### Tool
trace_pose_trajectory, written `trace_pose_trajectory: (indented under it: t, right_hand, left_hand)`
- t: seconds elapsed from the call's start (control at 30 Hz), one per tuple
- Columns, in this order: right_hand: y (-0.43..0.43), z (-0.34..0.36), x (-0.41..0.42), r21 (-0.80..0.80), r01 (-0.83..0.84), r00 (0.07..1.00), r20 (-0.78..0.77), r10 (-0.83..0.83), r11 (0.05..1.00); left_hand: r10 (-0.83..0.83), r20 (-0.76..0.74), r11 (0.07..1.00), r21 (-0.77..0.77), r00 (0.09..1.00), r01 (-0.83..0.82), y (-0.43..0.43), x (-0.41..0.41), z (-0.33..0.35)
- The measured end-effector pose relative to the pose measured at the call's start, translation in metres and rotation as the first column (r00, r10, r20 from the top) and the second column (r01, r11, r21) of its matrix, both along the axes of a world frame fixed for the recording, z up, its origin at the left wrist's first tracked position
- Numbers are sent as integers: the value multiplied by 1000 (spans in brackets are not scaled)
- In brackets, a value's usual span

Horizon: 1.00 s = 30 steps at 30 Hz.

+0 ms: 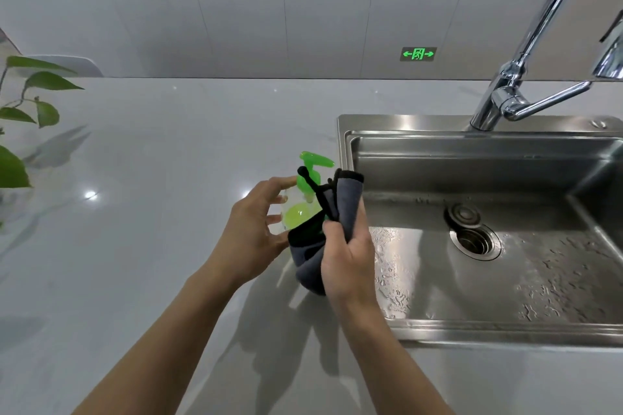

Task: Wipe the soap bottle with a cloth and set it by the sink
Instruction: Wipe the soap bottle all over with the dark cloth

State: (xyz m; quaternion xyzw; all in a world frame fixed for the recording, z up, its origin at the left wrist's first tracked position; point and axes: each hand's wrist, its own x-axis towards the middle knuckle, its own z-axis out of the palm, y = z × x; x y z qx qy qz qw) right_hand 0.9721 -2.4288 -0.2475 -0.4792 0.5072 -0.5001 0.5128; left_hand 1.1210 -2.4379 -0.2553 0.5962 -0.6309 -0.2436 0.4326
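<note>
Two bare forearms reach in from the near edge of a pale, glossy worktop (151, 162). The left hand (256, 229) holds a clear soap bottle (296, 212) from its left side, thumb and fingers curled round the body. The right hand (350, 256) is closed round a grey cloth (349, 202) edged in black and presses it against the bottle's right and lower side, hiding the base.

The bottle sits between the hands and touches both; the right hand is the one nearer the sink. Its long axis is roughly upright, leaning slightly away from the person. The green pump head (315, 162) is on top, nozzle pointing right. It is not clear whether the base rests on the worktop or is lifted off it.

Just right of the hands is the left rim of a stainless steel sink (344, 145), with a wet basin and a drain (475, 241) in the middle. The likely place to set the bottle down is the worktop beside that left rim, just beyond the bottle.

A chrome tap (499, 101) stands at the sink's far edge. Behind it is a grey tiled wall with a green exit sign (418, 53). Plant leaves (43, 84) hang over the worktop's left edge.
</note>
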Motion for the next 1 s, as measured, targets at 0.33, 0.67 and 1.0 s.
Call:
trace_pose_trajectory:
  t: [0.33,0.67,1.0]
  right_hand:
    - [-42,23,-23,66,-215,957,-185,224,974]
    - [-21,12,-5,-146,-196,791,-608,69,970]
    - [24,5,7,-176,-228,559,-829,-19,958]
  left_hand:
    - [5,11,1000,1,1000,-5,0,1,0]
    - [2,34,1000,-9,999,-2,1,0,-3]
    - [-25,-93,1000,-14,995,24,-3,1,-4]
